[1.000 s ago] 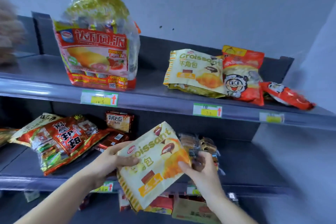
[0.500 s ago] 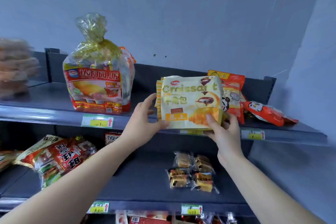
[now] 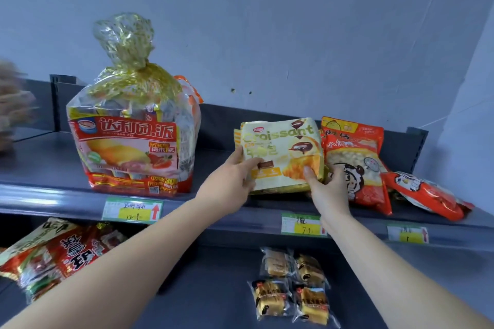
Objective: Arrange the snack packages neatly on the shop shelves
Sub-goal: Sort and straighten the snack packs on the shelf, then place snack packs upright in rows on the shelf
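On the upper shelf (image 3: 48, 195), right of a tall tied pie bag (image 3: 133, 141), a left hand (image 3: 230, 184) pinches the upright croissant package (image 3: 280, 152), thumb in front. The right hand (image 3: 327, 191) grips its lower right corner, fingers curled behind, beside a red snack bag (image 3: 355, 165).

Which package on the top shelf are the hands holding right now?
The yellow Croissant bag, gripped at its lower corners by the left hand and right hand. It stands between the tall tied pie bag and the red snack bag.
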`<state>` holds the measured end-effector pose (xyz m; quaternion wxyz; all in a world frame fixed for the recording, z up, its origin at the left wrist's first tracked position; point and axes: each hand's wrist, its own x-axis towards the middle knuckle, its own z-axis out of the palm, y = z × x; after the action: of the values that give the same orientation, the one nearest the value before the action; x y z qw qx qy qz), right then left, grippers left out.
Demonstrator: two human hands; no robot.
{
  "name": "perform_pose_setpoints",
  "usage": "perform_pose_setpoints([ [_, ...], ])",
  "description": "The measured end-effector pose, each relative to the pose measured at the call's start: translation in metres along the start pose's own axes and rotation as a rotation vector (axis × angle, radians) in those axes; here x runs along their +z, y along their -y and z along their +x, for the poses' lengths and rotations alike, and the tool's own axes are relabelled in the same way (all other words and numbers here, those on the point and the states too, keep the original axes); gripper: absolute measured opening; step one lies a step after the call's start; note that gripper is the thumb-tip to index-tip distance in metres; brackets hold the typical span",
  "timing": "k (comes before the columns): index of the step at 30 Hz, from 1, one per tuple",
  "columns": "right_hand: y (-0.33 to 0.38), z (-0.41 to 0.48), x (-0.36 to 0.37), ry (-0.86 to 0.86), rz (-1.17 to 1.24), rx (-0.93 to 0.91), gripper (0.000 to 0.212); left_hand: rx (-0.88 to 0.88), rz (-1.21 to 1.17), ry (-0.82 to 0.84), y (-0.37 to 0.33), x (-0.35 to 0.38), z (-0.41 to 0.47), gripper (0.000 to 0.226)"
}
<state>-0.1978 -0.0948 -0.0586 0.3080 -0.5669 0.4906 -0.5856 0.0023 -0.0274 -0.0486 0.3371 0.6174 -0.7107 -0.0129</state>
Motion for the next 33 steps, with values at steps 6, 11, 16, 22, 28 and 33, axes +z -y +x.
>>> perform_pose_setpoints([
  [6, -0.006, 0.006, 0.012, 0.087, -0.653, -0.146, 0.053, -0.042, 0.087, -0.077, 0.022, 0.001, 0.016, 0.05],
  [11, -0.006, -0.002, 0.008, 0.13, -0.694, -0.137, 0.049, 0.001, 0.089, -0.091, 0.02, 0.009, 0.007, 0.038],
  [16, -0.008, -0.022, 0.0, 0.088, -0.65, -0.17, 0.058, 0.012, 0.124, -0.12, 0.013, 0.004, -0.016, 0.037],
  [22, -0.009, -0.065, -0.018, -0.029, -0.614, -0.325, 0.069, 0.062, 0.172, -0.207, 0.002, -0.001, -0.073, 0.032],
  [28, -0.025, -0.134, -0.027, 0.07, -0.545, -0.513, 0.039, -0.027, 0.207, -0.115, 0.011, 0.01, -0.152, 0.022],
  [33, -0.061, -0.186, -0.011, 0.256, -0.593, -0.68, 0.019, -0.166, 0.372, 0.036, 0.042, 0.02, -0.215, 0.023],
])
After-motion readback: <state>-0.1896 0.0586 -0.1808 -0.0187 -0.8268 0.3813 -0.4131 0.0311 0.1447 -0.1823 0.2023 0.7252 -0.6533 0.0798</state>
